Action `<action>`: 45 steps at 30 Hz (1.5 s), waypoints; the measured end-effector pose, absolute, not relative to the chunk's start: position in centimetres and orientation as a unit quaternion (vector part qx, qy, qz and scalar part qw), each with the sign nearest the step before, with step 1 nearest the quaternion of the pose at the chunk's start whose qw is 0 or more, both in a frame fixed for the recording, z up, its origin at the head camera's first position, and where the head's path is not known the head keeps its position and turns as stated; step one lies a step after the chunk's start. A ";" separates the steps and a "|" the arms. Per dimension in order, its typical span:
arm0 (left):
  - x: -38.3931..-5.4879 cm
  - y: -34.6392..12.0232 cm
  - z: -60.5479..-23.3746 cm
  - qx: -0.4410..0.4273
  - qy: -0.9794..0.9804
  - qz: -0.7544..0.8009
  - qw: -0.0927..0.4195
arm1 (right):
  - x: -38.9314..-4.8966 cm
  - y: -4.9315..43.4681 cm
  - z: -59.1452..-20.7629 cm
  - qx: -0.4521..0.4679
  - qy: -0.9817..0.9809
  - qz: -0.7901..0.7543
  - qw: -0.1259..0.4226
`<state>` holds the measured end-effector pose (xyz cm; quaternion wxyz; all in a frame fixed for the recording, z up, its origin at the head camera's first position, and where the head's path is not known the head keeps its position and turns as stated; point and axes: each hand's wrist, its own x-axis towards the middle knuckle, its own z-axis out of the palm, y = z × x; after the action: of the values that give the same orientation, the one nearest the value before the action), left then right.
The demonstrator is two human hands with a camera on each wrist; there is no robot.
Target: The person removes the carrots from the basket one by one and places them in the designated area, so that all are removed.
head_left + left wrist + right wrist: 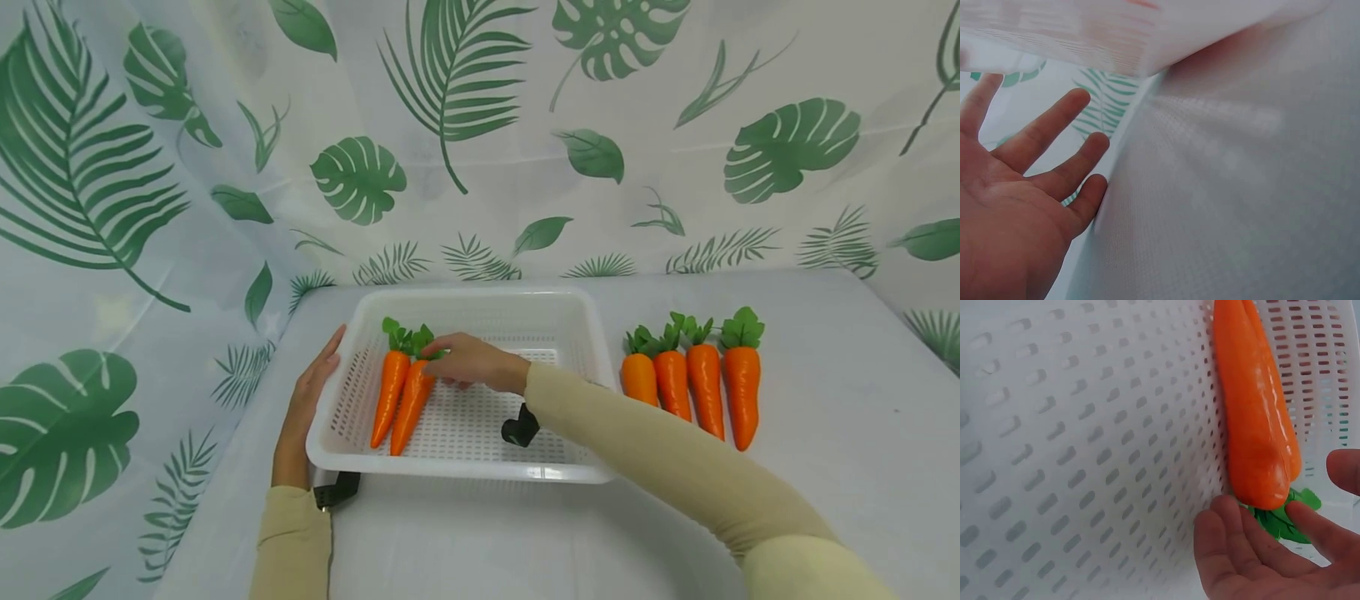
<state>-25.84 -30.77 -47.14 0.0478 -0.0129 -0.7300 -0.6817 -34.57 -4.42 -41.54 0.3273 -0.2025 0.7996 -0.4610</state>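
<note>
Two orange carrots with green leafy tops lie side by side in a white perforated plastic basket (525, 471), near its left wall. My right hand (476, 362) is inside the basket at the top end of the inner carrot (411, 408). In the right wrist view its fingertips are by the green leaves (1282, 525), and the thumb stands apart from the carrot. The outer carrot (388, 396) lies closer to the wall. My left hand (303, 404) is against the basket's left outer side; the left wrist view shows its fingers (1054, 131) spread and nearly straight.
Several more carrots (703, 387) lie in a row on the white-covered table (825, 400), right of the basket; my right sleeve (660, 450) partly covers them. A leaf-patterned sheet (510, 208) hangs behind and at the left.
</note>
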 end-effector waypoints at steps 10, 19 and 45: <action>-25.7 -30.7 -46.9 -0.005 -0.727 -0.685 0.049 | -34.0 -5.4 -42.1 -0.199 0.797 -0.473 0.317; -25.7 -30.5 -47.0 -0.014 -0.724 -0.688 0.051 | -33.9 -6.2 -42.7 -0.174 0.808 -0.474 0.304; -26.0 -30.7 -47.3 -0.023 -0.722 -0.689 0.056 | -34.2 -6.2 -41.5 -0.119 0.745 -0.600 0.266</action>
<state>-26.02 -30.69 -47.26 0.0561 -0.0230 -0.7224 -0.6888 -34.23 -6.16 -41.50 0.2658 -0.1193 0.7448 -0.6003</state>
